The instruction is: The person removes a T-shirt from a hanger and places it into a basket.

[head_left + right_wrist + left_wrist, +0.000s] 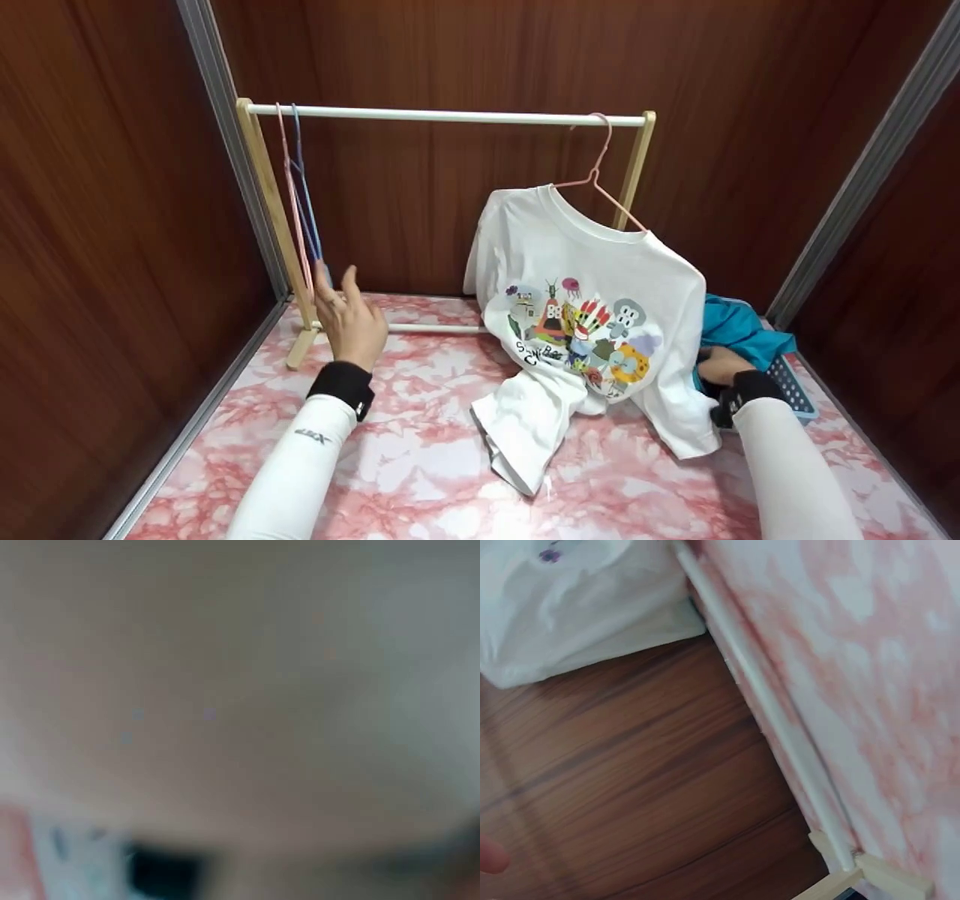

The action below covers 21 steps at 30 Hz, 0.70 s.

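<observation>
In the head view my left hand [351, 319] is raised beside the lower ends of a pink hanger [294, 202] and a blue hanger [308, 199], its fingers extended. Both hangers hang without clothes at the rail's left end. My right hand [724, 366] reaches down into a light-blue basket [796, 390] on the right, against a teal garment [739, 326]. Its fingertips are hidden, so I cannot tell whether they grip the cloth. A white printed T-shirt [600, 262] hangs lopsided from another pink hanger [600, 161], one side of its neckline off the hanger.
The clothes rack has a white rail [450, 115] and wooden legs [271, 217]. A lower white bar [435, 328] runs close above the pink marbled tabletop [405, 450]. Brown wood panels [390, 225] enclose the back and sides. The right wrist view is mostly blurred.
</observation>
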Each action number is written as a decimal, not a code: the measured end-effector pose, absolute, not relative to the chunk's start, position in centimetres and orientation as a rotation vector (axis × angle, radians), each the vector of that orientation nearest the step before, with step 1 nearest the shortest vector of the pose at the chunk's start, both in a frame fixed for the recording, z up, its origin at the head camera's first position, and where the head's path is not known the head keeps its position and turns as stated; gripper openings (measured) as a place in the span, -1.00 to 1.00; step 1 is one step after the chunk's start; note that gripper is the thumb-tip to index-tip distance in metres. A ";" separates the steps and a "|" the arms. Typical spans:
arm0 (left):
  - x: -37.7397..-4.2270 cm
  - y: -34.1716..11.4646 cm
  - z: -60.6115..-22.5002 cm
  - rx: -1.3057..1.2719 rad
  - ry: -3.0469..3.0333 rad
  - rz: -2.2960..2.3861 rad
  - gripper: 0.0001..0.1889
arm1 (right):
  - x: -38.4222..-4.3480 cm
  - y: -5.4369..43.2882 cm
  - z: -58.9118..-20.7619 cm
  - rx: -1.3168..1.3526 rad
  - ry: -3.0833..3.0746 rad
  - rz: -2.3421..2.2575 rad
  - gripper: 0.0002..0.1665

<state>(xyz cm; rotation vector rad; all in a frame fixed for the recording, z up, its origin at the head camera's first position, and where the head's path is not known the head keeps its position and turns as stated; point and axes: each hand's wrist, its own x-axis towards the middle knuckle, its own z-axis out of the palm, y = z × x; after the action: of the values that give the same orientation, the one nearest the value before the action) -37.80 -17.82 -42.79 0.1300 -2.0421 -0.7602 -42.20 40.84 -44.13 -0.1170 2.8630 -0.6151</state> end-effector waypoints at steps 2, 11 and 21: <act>-37.6 -17.7 -43.6 0.113 -2.060 -0.724 -0.38 | -42.3 40.9 -43.5 -0.096 2.862 -0.698 -0.26; -36.8 -17.1 -47.1 -0.007 -2.028 -0.609 -0.37 | -42.1 38.9 -39.7 0.152 3.038 -1.187 -0.39; -35.8 -14.0 -50.5 0.067 -2.196 -0.827 -0.33 | -40.9 32.2 -33.9 0.140 3.213 -1.793 -0.33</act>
<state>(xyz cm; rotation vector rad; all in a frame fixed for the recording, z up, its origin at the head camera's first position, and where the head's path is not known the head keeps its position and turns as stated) -35.76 -14.01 -50.54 0.0667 -2.1957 -0.8272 -40.93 32.18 -33.89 0.1397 3.2126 -1.7931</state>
